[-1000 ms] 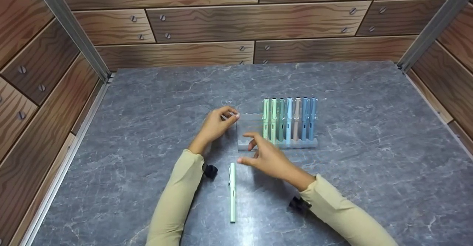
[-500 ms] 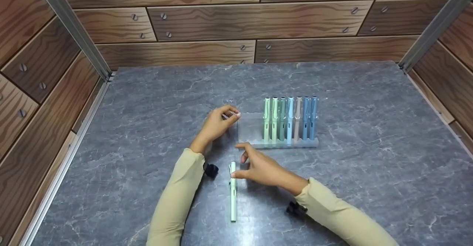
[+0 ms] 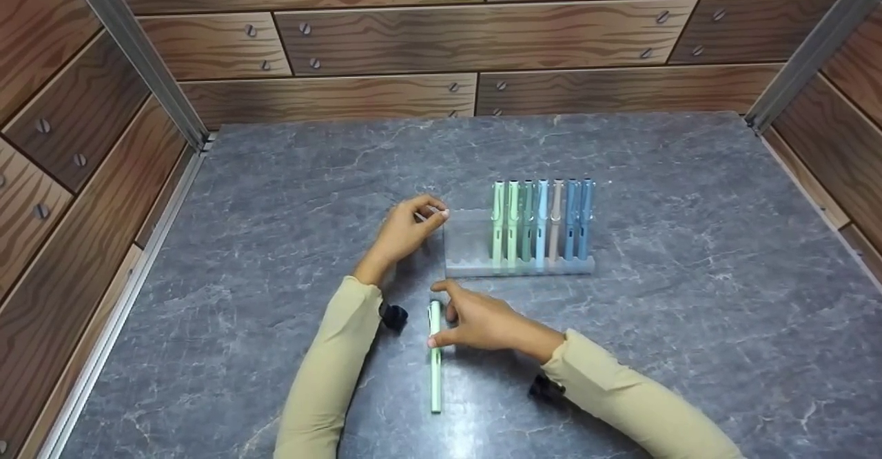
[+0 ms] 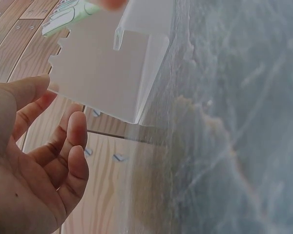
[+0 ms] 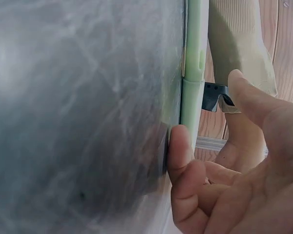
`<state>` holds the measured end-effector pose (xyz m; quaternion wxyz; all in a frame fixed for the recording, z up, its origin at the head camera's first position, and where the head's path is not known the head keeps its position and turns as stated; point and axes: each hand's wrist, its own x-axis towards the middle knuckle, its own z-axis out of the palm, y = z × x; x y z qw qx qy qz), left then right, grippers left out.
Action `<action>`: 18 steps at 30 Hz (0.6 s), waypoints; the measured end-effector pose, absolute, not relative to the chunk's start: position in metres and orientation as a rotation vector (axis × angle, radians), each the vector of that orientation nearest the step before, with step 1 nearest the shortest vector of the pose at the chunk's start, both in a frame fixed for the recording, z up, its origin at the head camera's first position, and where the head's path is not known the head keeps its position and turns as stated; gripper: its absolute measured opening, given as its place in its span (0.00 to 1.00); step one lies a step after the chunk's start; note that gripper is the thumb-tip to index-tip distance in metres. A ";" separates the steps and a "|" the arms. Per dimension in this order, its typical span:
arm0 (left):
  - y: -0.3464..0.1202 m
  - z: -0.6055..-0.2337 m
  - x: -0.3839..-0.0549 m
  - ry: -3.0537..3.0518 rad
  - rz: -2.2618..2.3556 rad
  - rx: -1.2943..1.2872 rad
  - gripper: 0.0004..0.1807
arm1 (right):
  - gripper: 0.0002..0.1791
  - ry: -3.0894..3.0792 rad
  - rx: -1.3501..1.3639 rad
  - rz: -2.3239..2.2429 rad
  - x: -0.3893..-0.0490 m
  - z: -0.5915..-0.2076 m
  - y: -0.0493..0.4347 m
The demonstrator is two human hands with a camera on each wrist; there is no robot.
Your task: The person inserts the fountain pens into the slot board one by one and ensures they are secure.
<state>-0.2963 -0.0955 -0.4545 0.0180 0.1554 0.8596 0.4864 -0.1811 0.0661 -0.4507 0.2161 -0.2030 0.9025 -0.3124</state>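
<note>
A clear acrylic pen stand [image 3: 468, 238] stands in the middle of the table in the head view. My left hand [image 3: 403, 231] pinches its upper left corner between thumb and index finger; the left wrist view shows the stand's notched edge [image 4: 56, 56] beside that grip. A light green pen [image 3: 435, 383] lies lengthwise on the table, in front of the stand. Over its clip end is my right hand [image 3: 482, 318], thumb across the pen and index finger spread away. In the right wrist view, fingertips [image 5: 180, 141] are right at the pen's side, while the thumb [image 5: 244, 90] stands apart from it.
Several pens [image 3: 539, 225] in green, blue and a brownish tone lean upright in the stand's right part. The grey marbled table [image 3: 241, 238] is bordered by wood-pattern walls [image 3: 379, 42]. A black wrist camera [image 3: 394, 318] is on the left sleeve.
My right hand has moved down and slightly left, from in front of the stand to the light green pen. The left hand keeps its place at the stand's corner.
</note>
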 end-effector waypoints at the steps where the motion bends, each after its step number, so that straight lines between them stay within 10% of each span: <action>1: -0.095 -0.455 -0.296 2.669 1.512 0.483 0.12 | 0.47 2.502 -0.559 -0.857 -0.181 -0.451 0.066; 18: -0.096 -0.456 -0.298 2.673 1.519 0.491 0.12 | 0.48 2.591 -0.556 -0.684 -0.178 -0.455 0.058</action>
